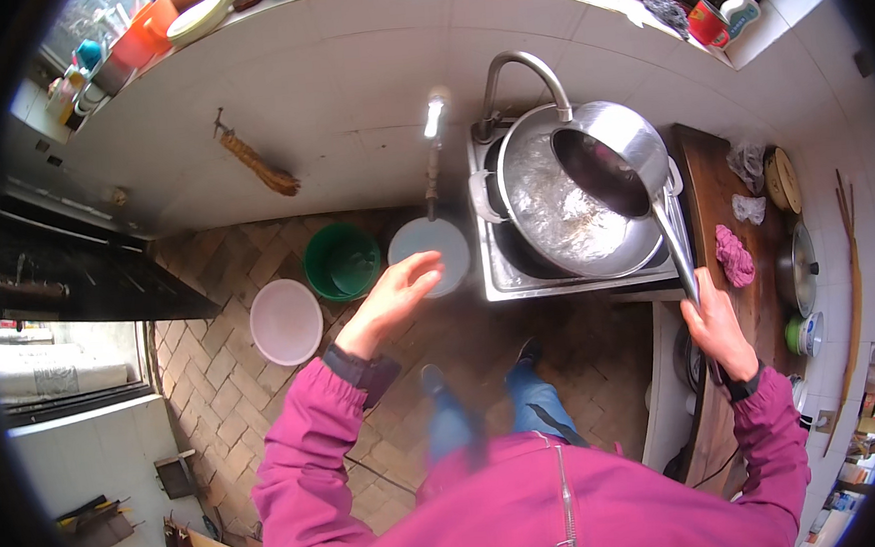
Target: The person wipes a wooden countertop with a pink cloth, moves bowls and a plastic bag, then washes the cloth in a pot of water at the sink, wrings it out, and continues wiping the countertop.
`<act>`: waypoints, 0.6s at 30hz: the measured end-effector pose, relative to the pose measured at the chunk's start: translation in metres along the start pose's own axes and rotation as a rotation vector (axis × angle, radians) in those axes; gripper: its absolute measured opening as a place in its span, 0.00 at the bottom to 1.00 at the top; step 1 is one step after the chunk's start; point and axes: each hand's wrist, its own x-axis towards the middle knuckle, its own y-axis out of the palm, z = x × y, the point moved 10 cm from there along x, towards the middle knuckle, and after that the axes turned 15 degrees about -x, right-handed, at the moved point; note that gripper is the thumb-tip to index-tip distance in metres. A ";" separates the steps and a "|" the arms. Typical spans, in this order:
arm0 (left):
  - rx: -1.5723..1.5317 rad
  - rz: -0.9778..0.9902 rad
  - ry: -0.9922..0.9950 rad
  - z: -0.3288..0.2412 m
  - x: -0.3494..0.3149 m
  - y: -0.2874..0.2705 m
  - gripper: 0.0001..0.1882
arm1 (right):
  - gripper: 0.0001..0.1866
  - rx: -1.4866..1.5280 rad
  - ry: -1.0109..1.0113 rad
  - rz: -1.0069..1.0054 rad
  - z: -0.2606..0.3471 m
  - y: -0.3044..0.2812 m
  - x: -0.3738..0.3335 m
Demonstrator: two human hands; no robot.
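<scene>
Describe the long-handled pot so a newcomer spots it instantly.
Find the steel sink with the curved faucet, a wide metal basin over it. The pot tilts over that basin's right side, gripped by the right hand. It's smaller than the basin, with one long handle.

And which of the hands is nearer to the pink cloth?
Right. The right hand, on the pan handle, is just below the pink cloth in the picture; the left hand, empty, is far left of the cloth.
</scene>
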 end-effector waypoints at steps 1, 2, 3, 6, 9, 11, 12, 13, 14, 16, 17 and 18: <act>-0.103 0.015 -0.021 0.004 -0.003 -0.001 0.24 | 0.12 0.242 0.122 0.142 0.004 0.008 -0.009; -0.101 0.004 -0.036 0.008 -0.006 -0.006 0.24 | 0.12 0.456 0.275 0.299 0.010 0.020 -0.023; -0.125 -0.014 -0.085 0.015 -0.012 -0.012 0.24 | 0.12 0.661 0.440 0.460 0.020 0.033 -0.041; -0.180 -0.037 -0.134 0.036 -0.034 -0.033 0.24 | 0.13 0.928 0.474 0.631 0.079 0.045 -0.064; -0.227 -0.102 -0.230 0.068 -0.057 -0.067 0.24 | 0.15 1.196 0.445 0.866 0.141 0.069 -0.073; -0.213 -0.154 -0.220 0.087 -0.075 -0.089 0.24 | 0.13 1.327 0.368 0.970 0.182 0.101 -0.067; -0.167 -0.187 -0.223 0.098 -0.083 -0.101 0.24 | 0.12 1.318 0.358 0.976 0.194 0.126 -0.058; -0.121 -0.221 -0.231 0.110 -0.092 -0.112 0.24 | 0.12 1.361 0.324 0.997 0.210 0.155 -0.048; -0.142 -0.298 -0.293 0.128 -0.103 -0.125 0.23 | 0.11 1.348 0.356 1.001 0.218 0.191 -0.037; -0.206 -0.372 -0.322 0.157 -0.123 -0.142 0.23 | 0.09 1.311 0.409 0.987 0.228 0.276 -0.008; -0.221 -0.406 -0.326 0.171 -0.132 -0.149 0.23 | 0.08 1.257 0.449 0.961 0.227 0.322 0.008; -0.253 -0.429 -0.324 0.184 -0.142 -0.154 0.22 | 0.07 1.264 0.504 0.923 0.225 0.366 0.023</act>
